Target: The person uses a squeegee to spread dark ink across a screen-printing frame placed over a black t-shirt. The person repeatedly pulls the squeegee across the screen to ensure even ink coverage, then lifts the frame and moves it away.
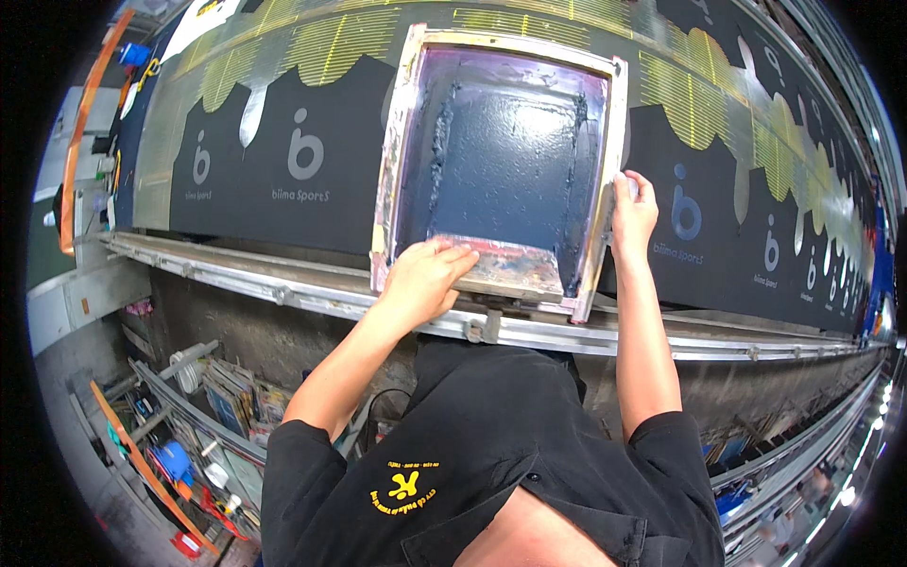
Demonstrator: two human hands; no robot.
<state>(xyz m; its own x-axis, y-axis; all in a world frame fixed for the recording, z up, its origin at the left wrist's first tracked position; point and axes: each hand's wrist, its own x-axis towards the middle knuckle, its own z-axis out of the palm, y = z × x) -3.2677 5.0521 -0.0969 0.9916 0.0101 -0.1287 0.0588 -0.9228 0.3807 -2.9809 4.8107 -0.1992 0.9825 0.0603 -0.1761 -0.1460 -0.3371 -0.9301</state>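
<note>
A screen-printing frame [390, 175] with ink-stained pale rails lies over the black fabric panels in front of me. Dark blue-black ink [510, 151] coats its mesh, with thicker ridges along the sides. Across the near end of the frame sits a stained squeegee [518, 268]. My left hand [427, 280] is closed on the squeegee's left part, its fingers lying over the top edge. On the other side, my right hand [635, 219] grips the frame's right rail, thumb and fingers near its middle.
Black fabric panels [331, 142] with grey printed marks line the long table on both sides. A metal rail [539, 333] runs along the table's near edge, by my waist. At lower left stand a rack [227, 406] and blue containers [173, 461].
</note>
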